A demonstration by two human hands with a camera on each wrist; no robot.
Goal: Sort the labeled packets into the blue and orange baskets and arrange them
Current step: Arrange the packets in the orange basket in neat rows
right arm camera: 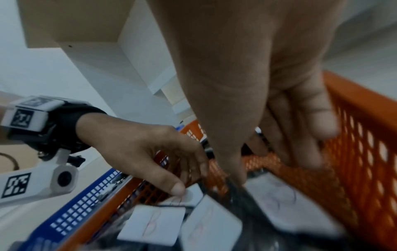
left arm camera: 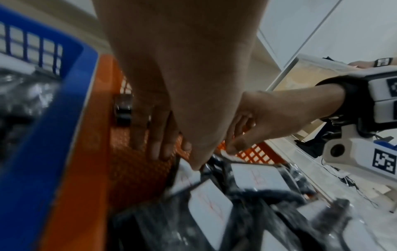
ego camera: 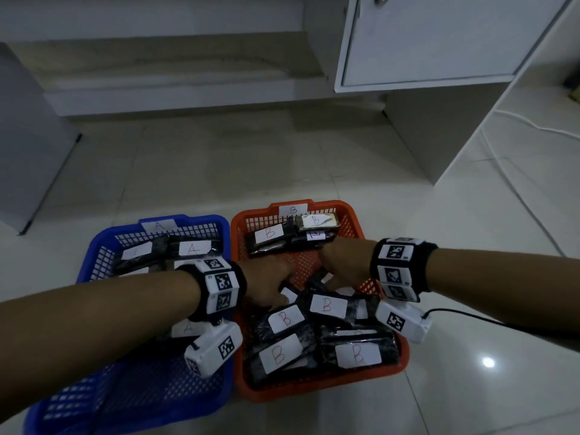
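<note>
The orange basket (ego camera: 314,392), tagged B, holds a loose pile of dark B packets (ego camera: 326,306) at its near end and a neat row of B packets (ego camera: 270,233) at the far end. Beside it on the left, the blue basket (ego camera: 84,265), tagged A, holds A packets (ego camera: 193,248). Both hands reach into the middle of the orange basket. My left hand (ego camera: 276,293) (left arm camera: 178,152) has its thumb on a packet's label (right arm camera: 193,195), with the fingers down behind that packet's far edge. My right hand (ego camera: 332,279) (right arm camera: 257,169) pinches the far edge of a neighbouring packet.
The baskets stand side by side on a pale tiled floor. A white cabinet (ego camera: 423,42) rises at the back right, a grey panel (ego camera: 25,152) at the left. A white cable (ego camera: 533,127) crosses the floor at the right, and a black cable (ego camera: 470,318) trails from the right wrist.
</note>
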